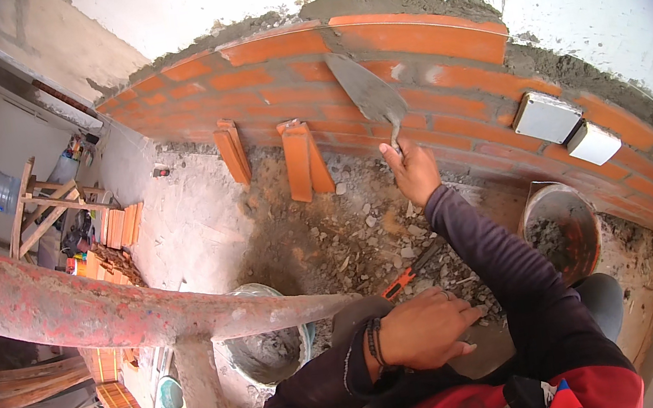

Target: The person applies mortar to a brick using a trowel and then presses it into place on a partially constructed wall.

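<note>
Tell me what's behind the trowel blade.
Behind the trowel blade, the orange brick wall shows around its edges, courses divided by grey joints; the patch directly covered by the blade cannot be seen.

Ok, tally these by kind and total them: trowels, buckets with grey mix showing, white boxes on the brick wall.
Trowel: 1, in the right hand
Buckets with grey mix showing: 2, one bucket beside the right arm, one partly behind the pole
White boxes on the brick wall: 2, side by side
Total: 5
</note>
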`<action>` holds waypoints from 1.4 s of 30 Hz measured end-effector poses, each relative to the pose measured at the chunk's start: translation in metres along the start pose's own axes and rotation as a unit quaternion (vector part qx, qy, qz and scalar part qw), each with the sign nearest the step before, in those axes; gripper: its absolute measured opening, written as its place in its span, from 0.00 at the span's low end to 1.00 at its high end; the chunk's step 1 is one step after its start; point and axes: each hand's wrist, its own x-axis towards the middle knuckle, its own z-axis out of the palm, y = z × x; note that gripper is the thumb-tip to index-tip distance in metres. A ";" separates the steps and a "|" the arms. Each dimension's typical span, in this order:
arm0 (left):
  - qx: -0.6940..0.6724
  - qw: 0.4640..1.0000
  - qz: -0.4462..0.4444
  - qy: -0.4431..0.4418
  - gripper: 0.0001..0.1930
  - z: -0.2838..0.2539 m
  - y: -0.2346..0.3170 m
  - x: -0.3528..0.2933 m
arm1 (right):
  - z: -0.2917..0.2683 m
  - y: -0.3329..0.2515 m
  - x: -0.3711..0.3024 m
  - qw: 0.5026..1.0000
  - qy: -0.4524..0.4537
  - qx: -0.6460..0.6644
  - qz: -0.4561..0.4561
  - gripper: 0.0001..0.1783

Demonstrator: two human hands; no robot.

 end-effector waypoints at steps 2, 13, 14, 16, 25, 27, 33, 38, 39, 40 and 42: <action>0.005 1.000 0.014 0.006 0.29 0.002 0.001 0.002 | -0.008 -0.011 0.014 0.999 0.009 -0.016 -0.030 0.24; 0.024 1.000 0.002 -0.006 0.29 -0.004 0.010 0.012 | -0.028 -0.014 -0.009 1.000 0.011 0.007 0.012 0.21; 0.029 1.000 0.000 -0.009 0.29 -0.005 0.011 0.013 | -0.037 -0.027 -0.004 1.000 0.001 0.007 -0.031 0.20; 0.029 0.999 0.013 -0.006 0.29 0.000 0.006 0.018 | -0.065 -0.056 0.010 0.993 -0.022 0.004 -0.114 0.19; 0.030 1.000 0.008 0.000 0.28 -0.001 0.007 0.023 | -0.229 -0.202 0.110 0.791 -0.131 -0.510 -0.311 0.15; 0.034 0.999 0.009 -0.008 0.28 -0.003 0.010 0.029 | -0.238 -0.214 0.132 0.754 -0.184 -0.552 -0.306 0.14; 0.027 0.999 0.026 -0.005 0.27 -0.003 0.009 0.037 | -0.204 -0.254 0.150 0.713 -0.278 -0.611 -0.203 0.18; 0.019 1.000 0.019 -0.002 0.26 0.001 0.006 0.036 | -0.212 -0.258 0.136 0.711 -0.236 -0.641 -0.170 0.18; 0.021 1.000 0.018 -0.006 0.26 0.001 0.006 0.036 | -0.219 -0.267 0.128 0.703 -0.231 -0.656 -0.149 0.18; 0.023 1.000 0.016 -0.010 0.26 0.000 0.005 0.036 | -0.219 -0.264 0.130 0.711 -0.232 -0.646 -0.155 0.18; 0.027 0.999 0.009 -0.019 0.26 -0.002 0.006 0.036 | -0.219 -0.255 0.136 0.726 -0.232 -0.625 -0.167 0.18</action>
